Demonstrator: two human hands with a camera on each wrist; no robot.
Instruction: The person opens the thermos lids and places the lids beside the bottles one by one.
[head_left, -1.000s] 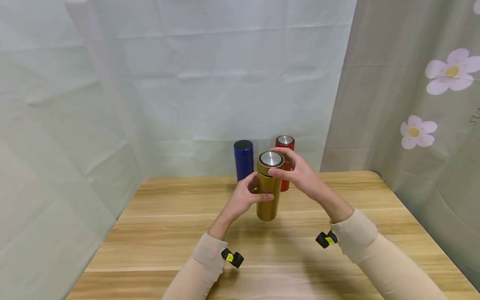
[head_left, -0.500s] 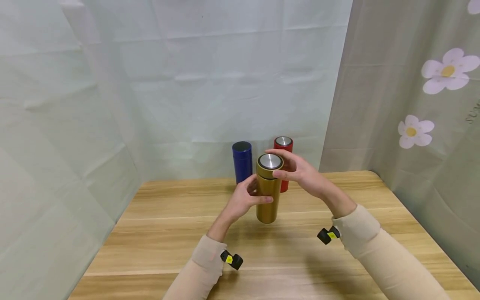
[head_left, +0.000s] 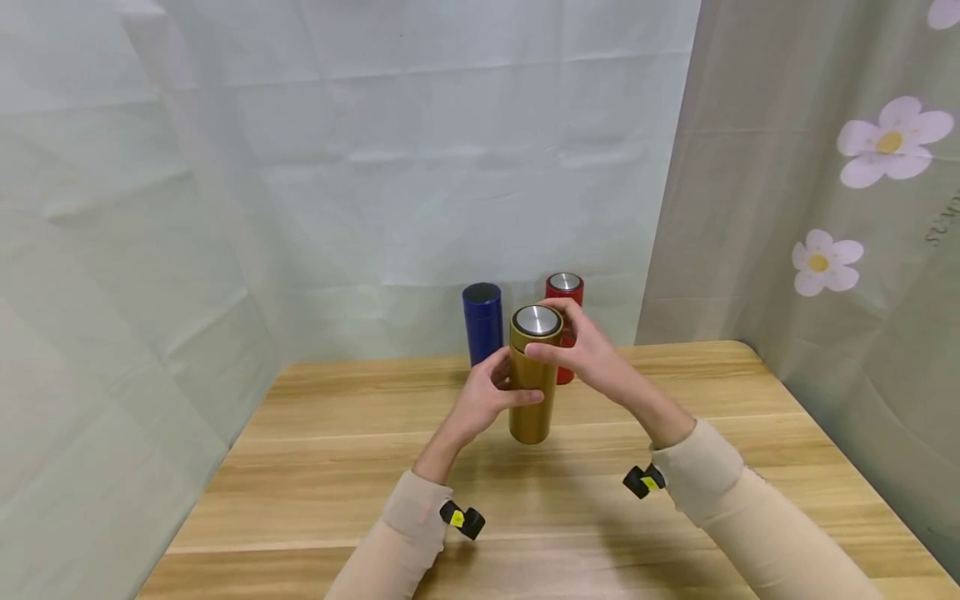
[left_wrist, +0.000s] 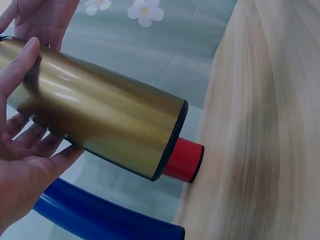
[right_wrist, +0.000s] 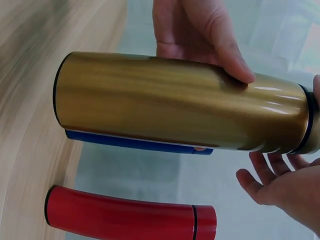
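Observation:
A gold thermos [head_left: 531,425] with a brushed-steel disc on top of its lid [head_left: 537,320] is held upright, its base raised off the wooden surface. My left hand [head_left: 482,400] grips the body from the left, thumb across the near side. At the top, my right hand [head_left: 588,354] grips the lid, thumb in front and fingers reaching behind. In the left wrist view, the base of the gold thermos [left_wrist: 110,110] points towards the table with a gap below it. The lid is mostly cut off at the edge in the right wrist view.
Behind the held one, a blue thermos [head_left: 483,325] and a red thermos [head_left: 565,287] stand upright near the table's back edge, both partly covered. The wooden table [head_left: 337,467] is backed by a pale cloth [head_left: 420,167], with a flower-printed curtain [head_left: 750,167] at right.
The right thumb went rightward round the lid, then back leftward, the right wrist swinging with it. The left hand keeps its grip on the body. The head view has shifted slightly.

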